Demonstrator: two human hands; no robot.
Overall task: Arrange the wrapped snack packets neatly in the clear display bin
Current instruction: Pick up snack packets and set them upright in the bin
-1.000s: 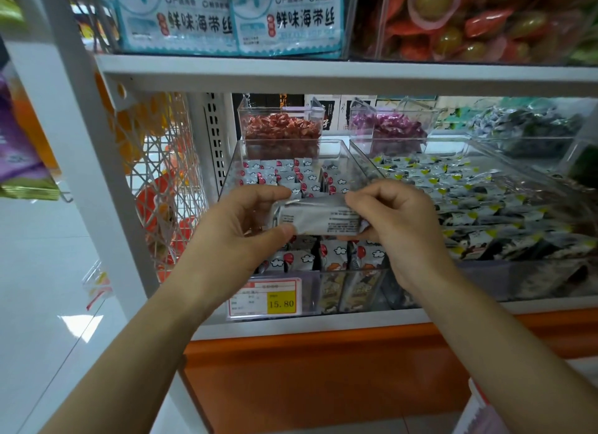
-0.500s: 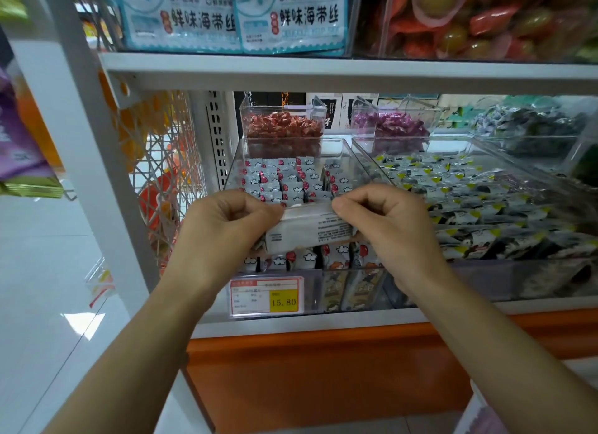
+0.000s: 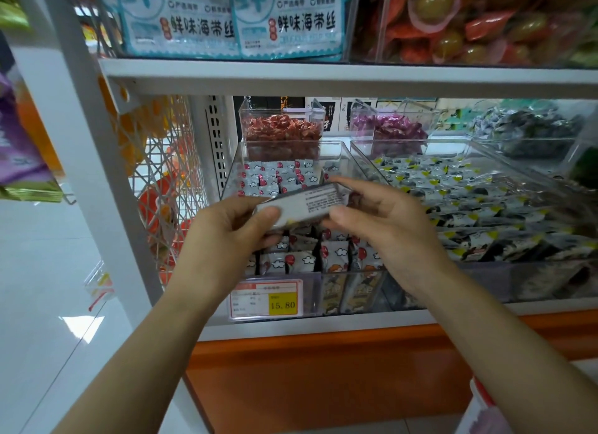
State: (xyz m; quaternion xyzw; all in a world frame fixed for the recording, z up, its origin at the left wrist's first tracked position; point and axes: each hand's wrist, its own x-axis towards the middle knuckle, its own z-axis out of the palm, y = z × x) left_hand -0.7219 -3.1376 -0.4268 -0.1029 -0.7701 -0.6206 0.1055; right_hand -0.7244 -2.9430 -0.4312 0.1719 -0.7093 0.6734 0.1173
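Observation:
I hold one grey wrapped snack packet (image 3: 307, 203) flat over the clear display bin (image 3: 343, 155), printed back side up and tilted, its right end higher. My left hand (image 3: 226, 236) pinches its left end with thumb on top. My right hand (image 3: 385, 220) holds the right end with fingers loosely curled around it. Below my hands, several white packets with red and cloud prints (image 3: 281, 178) lie in rows at the back of the bin, and more stand upright at the front (image 3: 333, 255). The middle of the bin is hidden by my hands.
A price tag reading 15.80 (image 3: 267, 299) is on the bin's front. A larger clear bin of black-and-yellow packets (image 3: 469, 200) sits right. Small bins of red candy (image 3: 281, 129) and purple candy (image 3: 391, 129) stand behind. A shelf board (image 3: 323, 77) hangs overhead; a wire basket (image 3: 161, 181) is left.
The packet has tilted from level to slanting up at the right. My right hand's fingers have loosened from a tight pinch; both hands stay over the bin.

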